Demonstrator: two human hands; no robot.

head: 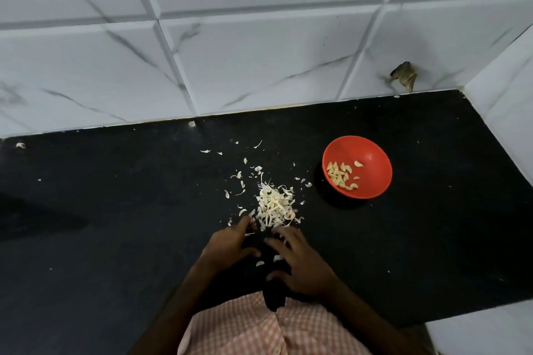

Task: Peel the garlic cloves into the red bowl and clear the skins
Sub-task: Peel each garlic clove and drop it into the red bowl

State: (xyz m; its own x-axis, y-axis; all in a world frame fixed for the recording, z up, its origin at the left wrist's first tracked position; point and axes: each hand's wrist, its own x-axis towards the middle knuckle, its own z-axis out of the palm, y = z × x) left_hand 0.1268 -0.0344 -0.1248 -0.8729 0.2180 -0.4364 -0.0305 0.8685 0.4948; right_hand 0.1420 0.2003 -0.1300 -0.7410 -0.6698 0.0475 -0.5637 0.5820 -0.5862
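Observation:
A red bowl (367, 153) stands on the black counter at the right and holds several peeled garlic cloves (341, 176). A heap of pale garlic skins (274, 206) lies in the middle of the counter, with loose flakes scattered around it. My left hand (230, 242) lies flat on the counter just below and left of the heap, fingertips at its edge. My right hand (300, 262) lies spread on the counter below the heap, fingers pointing toward it. Neither hand holds anything. A few skin flakes (268, 261) lie between the hands.
The black counter (115, 210) ends at a white marbled tile wall (230, 52) behind and at the right. A chipped hole in the tile (403, 76) sits near the right corner. The counter's front edge is at the lower right.

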